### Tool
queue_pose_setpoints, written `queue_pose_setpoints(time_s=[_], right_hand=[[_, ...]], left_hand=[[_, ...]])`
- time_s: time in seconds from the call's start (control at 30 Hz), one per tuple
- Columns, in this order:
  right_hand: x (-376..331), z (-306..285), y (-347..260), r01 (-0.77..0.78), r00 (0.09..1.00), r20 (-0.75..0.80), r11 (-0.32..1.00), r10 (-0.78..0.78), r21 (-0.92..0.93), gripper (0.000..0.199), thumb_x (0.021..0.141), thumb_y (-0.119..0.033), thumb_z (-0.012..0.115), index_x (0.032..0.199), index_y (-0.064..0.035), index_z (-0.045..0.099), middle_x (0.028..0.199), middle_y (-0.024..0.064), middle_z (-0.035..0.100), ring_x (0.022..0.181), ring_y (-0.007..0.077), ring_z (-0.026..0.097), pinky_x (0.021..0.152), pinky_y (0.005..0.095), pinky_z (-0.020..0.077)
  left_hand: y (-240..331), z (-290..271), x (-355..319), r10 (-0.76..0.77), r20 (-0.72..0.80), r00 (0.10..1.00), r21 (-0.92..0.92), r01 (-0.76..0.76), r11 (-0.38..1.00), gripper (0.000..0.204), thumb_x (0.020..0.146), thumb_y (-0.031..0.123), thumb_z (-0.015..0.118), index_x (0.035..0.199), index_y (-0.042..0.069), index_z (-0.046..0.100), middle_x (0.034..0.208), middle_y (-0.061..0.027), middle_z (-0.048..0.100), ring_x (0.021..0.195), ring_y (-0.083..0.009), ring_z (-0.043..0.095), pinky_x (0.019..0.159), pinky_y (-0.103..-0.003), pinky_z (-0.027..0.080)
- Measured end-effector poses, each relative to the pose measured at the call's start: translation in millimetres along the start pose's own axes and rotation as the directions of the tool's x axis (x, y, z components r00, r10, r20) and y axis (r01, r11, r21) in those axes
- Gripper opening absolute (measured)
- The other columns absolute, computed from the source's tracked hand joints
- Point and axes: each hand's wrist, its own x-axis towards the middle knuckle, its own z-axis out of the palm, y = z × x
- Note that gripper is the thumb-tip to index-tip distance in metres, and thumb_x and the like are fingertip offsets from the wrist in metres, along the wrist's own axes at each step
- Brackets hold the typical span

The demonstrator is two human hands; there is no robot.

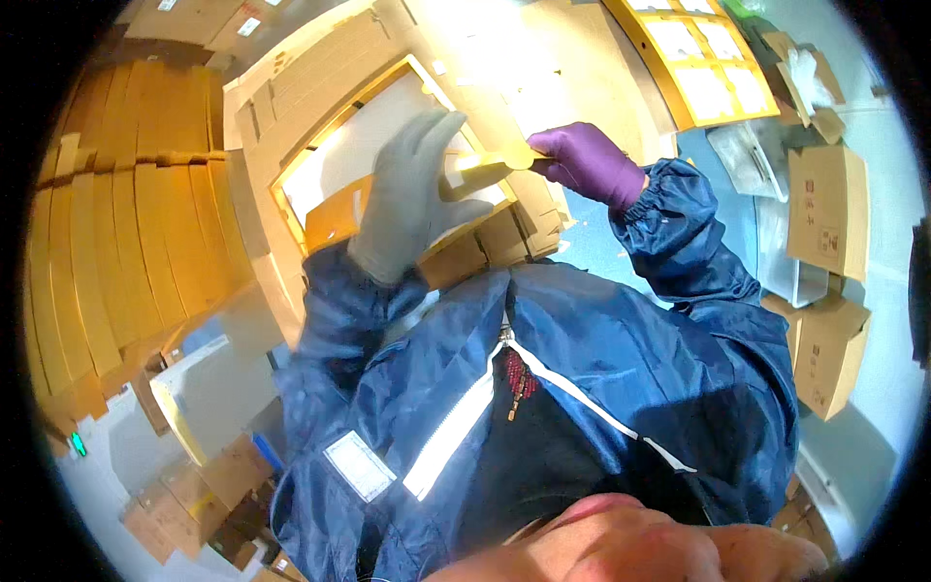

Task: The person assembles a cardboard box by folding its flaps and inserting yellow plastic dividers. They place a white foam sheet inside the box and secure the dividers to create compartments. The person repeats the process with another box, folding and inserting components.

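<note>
My left hand (pixel 407 184), in a grey glove, has its fingers stretched up and its thumb apart. Between thumb and fingers lies the flat, wide end of a yellow tool (pixel 514 158); I cannot tell whether the glove touches it. In a purple glove, my right hand (pixel 587 163) grips the narrow end of that tool, whose exact kind is unclear. Below the left hand is a shallow yellow-edged frame (pixel 288 215) around a whitish panel (pixel 354 145). An orange-yellow piece (pixel 333 215) with a white label lies at its near side, partly hidden by the left hand.
Cardboard (pixel 320 73) covers the work surface. At the far right stands a yellow divided rack (pixel 679 12) with white compartments. Cartons (pixel 827 211) and a clear plastic bin (pixel 752 160) are on the right. Tall stacks of folded cardboard (pixel 145 242) stand on the left.
</note>
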Motion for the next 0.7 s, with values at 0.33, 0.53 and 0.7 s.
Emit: queue_pose_setpoints(time_s=[0.33, 0.53, 0.7], right_hand=[[12.3, -11.4, -29.4, 0.102, 0.994, 0.009, 0.921, -0.107, -0.375, 0.071, 0.071, -0.025, 0.086, 0.132, -0.0078, 0.054, 0.110, 0.0131, 0.068, 0.097, 0.0321, 0.067, 0.084, 0.0408, 0.0530], [29.0, 0.8, -43.4, 0.111, 0.986, 0.161, 0.924, -0.054, -0.366, 0.017, 0.084, -0.022, 0.069, 0.092, -0.0081, 0.064, 0.082, 0.0124, 0.066, 0.079, 0.0332, 0.067, 0.069, 0.0423, 0.0540], [32.1, -4.7, -12.6, 0.101, 0.970, 0.239, 0.966, -0.043, -0.238, 0.018, 0.087, -0.023, 0.069, 0.090, -0.0062, 0.066, 0.084, 0.0147, 0.066, 0.078, 0.0372, 0.065, 0.071, 0.0447, 0.0523]], left_hand=[[-28.9, 52.7, -15.1, -0.128, 0.469, 0.874, 0.134, 0.073, 0.988, 0.021, 0.092, 0.027, 0.063, 0.095, 0.006, 0.064, 0.083, -0.0165, 0.067, 0.079, -0.0375, 0.066, 0.069, -0.047, 0.053], [-31.2, 52.5, -15.2, -0.146, 0.432, 0.890, -0.114, 0.214, 0.970, 0.055, 0.086, 0.023, 0.073, 0.133, 0.005, 0.053, 0.104, -0.0200, 0.067, 0.094, -0.0365, 0.067, 0.081, -0.043, 0.053], [-45.8, 33.4, -29.1, -0.088, 0.220, 0.971, 0.158, 0.053, 0.986, 0.061, 0.076, 0.020, 0.080, 0.128, 0.002, 0.053, 0.105, -0.0183, 0.066, 0.096, -0.0367, 0.065, 0.083, -0.043, 0.052]])
